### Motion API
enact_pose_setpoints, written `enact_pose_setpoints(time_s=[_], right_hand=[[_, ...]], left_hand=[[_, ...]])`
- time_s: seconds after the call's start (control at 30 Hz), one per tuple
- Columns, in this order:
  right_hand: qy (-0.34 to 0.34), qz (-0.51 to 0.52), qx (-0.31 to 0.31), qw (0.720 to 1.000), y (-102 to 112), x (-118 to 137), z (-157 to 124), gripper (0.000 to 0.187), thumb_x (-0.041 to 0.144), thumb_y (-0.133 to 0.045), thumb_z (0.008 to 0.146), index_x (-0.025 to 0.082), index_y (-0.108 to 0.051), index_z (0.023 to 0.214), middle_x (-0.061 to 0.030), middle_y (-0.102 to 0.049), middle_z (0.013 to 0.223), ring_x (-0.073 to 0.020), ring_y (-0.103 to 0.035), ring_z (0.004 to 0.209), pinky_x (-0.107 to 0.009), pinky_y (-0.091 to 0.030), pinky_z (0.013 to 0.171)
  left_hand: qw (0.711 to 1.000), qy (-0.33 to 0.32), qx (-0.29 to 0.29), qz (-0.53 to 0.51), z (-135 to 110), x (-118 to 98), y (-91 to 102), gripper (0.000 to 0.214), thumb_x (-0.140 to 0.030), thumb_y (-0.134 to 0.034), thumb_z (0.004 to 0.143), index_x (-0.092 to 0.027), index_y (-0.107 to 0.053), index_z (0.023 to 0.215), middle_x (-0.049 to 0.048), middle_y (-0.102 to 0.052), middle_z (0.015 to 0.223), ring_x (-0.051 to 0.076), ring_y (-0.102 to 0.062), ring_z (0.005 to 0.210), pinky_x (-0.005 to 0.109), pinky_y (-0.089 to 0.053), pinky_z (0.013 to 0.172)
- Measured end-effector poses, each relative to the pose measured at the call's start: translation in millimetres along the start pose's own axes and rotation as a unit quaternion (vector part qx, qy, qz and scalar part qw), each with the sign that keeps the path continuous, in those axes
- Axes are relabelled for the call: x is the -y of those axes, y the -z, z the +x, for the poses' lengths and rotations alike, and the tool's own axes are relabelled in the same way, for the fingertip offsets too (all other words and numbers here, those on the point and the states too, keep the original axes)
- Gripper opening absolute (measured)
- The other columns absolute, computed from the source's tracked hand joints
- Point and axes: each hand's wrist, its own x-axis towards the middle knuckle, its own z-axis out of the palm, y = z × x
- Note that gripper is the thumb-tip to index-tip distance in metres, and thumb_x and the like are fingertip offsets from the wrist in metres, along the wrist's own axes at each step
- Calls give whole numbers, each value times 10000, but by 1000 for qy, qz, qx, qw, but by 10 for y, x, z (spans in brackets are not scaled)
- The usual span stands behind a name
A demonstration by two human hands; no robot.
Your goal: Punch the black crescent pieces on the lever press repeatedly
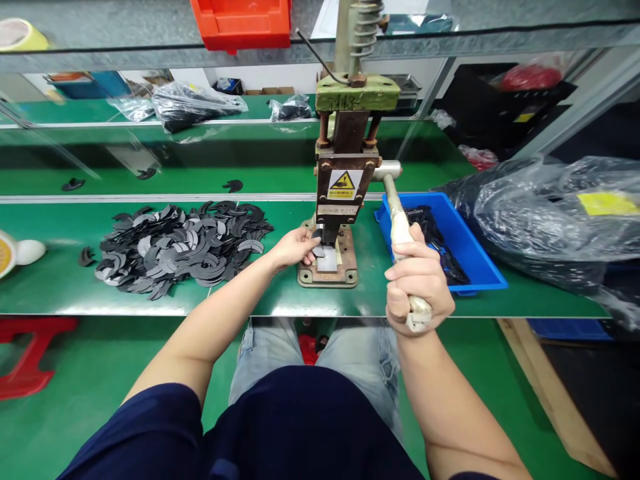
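A hand-lever press [341, 183] stands upright on the green table, a warning sticker on its front. My right hand [419, 283] is wrapped round its taped lever handle [399, 217], right of the press. At the foot of the press, my left hand [296, 247] pinches a small dark curved piece [317, 241] at the left side of the ram. Part of that piece is hidden by my fingers and the tool. Under the ram a pale metal plate [327, 259] sits on the brown base. Left of my left hand lies a heap of black and grey curved pieces [190, 247].
A blue bin [487, 267] with black parts stands right of the press, beside large plastic-wrapped bags [555, 207]. A few loose curved pieces lie behind the heap. A metal shelf beam [150, 50] with an orange bin [243, 23] crosses above.
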Motion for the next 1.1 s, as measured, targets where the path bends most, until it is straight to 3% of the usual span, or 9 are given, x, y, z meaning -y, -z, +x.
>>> enact_pose_setpoints(time_s=[0.27,0.5,0.6,0.73,0.8,0.87,0.97,1.03,1.1], right_hand=[[38,40,-25,998,-54,-45,19,114,319,-664,883,273,-635,783,40,-666,796,-219,-723,1028,-615,-558,1151],[51,47,-40,997,-96,-40,63,125,258,-656,841,240,-589,737,44,-676,775,-236,-726,990,-720,-497,1157],[62,47,-45,996,-102,-47,86,124,238,-662,822,233,-584,725,36,-682,775,-243,-733,979,-723,-514,1130],[67,34,-57,996,-123,-78,100,158,285,-672,817,236,-581,697,34,-671,741,-251,-733,937,-743,-534,1098],[64,29,-61,996,-136,-90,100,184,314,-672,818,244,-572,682,44,-661,721,-245,-734,919,-740,-545,1091],[60,30,-68,995,-149,-96,99,195,320,-675,813,245,-562,673,50,-655,711,-241,-734,913,-741,-542,1099],[61,37,-79,994,-167,-96,99,192,319,-672,810,241,-558,677,45,-652,707,-239,-735,911,-748,-530,1106],[63,39,-80,994,-178,-97,100,182,309,-673,807,241,-560,681,43,-654,709,-239,-738,913,-742,-533,1103],[63,35,-82,994,-186,-100,103,187,303,-674,804,241,-554,674,48,-653,707,-235,-738,909,-734,-541,1095]], left_hand=[[997,42,4,70,160,-48,-39,256,-351,-728,999,-183,-537,968,-23,-619,517,109,-583,392,146,-413,416],[990,108,15,88,196,-174,-79,158,-295,-653,1033,-169,-597,1112,-32,-597,513,101,-542,377,161,-409,426],[995,61,-11,77,72,-123,-165,195,-297,-622,1041,-163,-571,1173,-25,-629,594,112,-591,441,181,-451,463],[989,-99,-24,105,-234,58,-169,226,-297,-577,1044,-166,-586,1228,53,-730,942,134,-700,689,231,-548,612],[966,-179,-27,183,-396,143,20,229,-303,-557,1044,-181,-650,1213,77,-734,1098,161,-718,875,278,-586,780],[921,-220,-71,314,-523,196,365,226,-300,-573,1026,-198,-714,1170,85,-728,1173,205,-691,1056,341,-563,962],[834,-179,-119,509,-601,215,1011,302,-265,-603,987,-178,-711,1256,114,-719,1260,276,-635,1202,433,-479,1119],[786,-136,-104,594,-589,216,1362,435,-284,-650,949,-172,-667,1369,130,-685,1368,317,-594,1271,465,-450,1145],[756,-97,-75,643,-553,227,1565,539,-321,-689,918,-180,-635,1435,137,-660,1418,346,-569,1303,478,-454,1128]])
